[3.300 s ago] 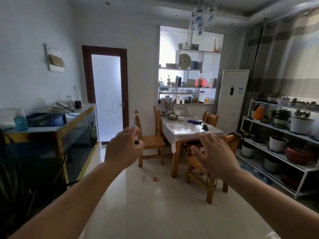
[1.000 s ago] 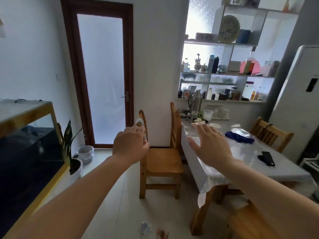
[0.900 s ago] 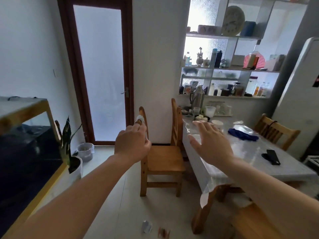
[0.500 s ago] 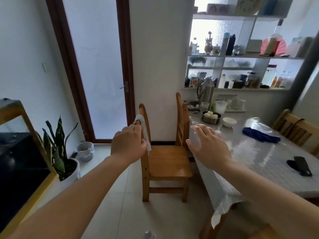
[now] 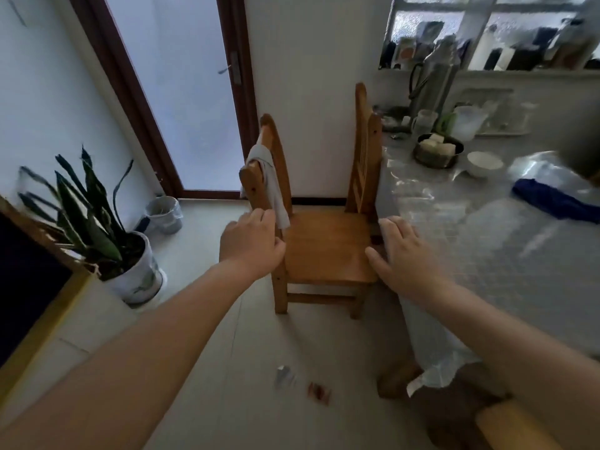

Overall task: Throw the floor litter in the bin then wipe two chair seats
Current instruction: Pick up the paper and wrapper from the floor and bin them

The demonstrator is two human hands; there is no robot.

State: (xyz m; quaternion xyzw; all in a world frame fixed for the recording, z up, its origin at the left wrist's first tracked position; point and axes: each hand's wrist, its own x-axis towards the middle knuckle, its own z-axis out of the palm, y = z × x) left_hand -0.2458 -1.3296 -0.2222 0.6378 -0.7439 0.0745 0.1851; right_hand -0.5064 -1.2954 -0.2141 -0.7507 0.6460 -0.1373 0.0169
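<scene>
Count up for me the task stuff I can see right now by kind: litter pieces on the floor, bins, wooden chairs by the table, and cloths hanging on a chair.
Litter pieces on the floor: 2, one pale, one reddish
Bins: 1
Wooden chairs: 2, near chair, far chair
Cloths on a chair back: 1
Total: 6

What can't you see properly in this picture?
Head view only:
- Two small scraps of floor litter: motion-blurred, so what they are is unclear.
- Small grey plastic bin: too far and dim to see inside.
- Left hand: seen from behind, so whether it touches the grey cloth on the wooden chair is unclear.
- Shelf items: blurred.
- Dark shape: cut off by the right edge.
</scene>
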